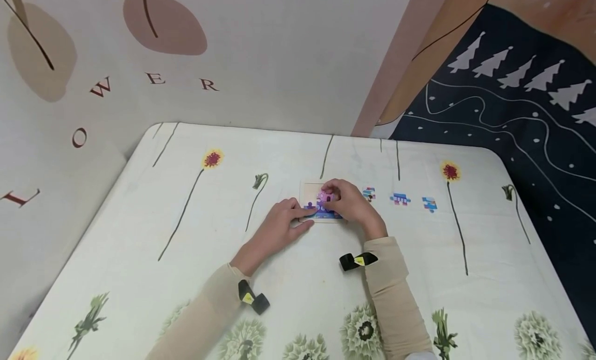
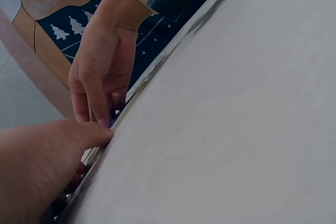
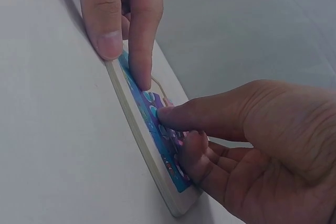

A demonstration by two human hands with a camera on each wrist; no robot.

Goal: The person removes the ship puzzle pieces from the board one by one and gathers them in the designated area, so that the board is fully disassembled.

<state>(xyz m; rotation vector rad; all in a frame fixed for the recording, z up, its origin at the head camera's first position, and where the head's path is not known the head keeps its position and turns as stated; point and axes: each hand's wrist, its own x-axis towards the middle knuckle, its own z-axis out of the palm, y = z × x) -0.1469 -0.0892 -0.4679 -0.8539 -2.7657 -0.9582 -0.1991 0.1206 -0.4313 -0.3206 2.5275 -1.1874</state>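
A small jigsaw puzzle in a shallow pale tray (image 1: 312, 190) lies on the table, its lower part filled with blue and purple pieces. My left hand (image 1: 278, 223) steadies it from the left; in the right wrist view the thumb (image 3: 110, 43) rests at the tray's near edge and a straight index finger (image 3: 140, 56) presses on the blue pieces. Over the tray's right half, my right hand (image 1: 352, 203) pinches a pink and purple puzzle piece (image 1: 322, 195) between thumb and fingers, low against the picture. The fingers partly hide that piece.
Three loose jigsaw pieces lie in a row right of the tray: one close by the right hand (image 1: 369, 194), a purple-blue one (image 1: 400, 198) and a blue one (image 1: 429, 204). The white flowered tablecloth (image 1: 139, 220) reaches back to a printed wall covering (image 1: 279, 65).
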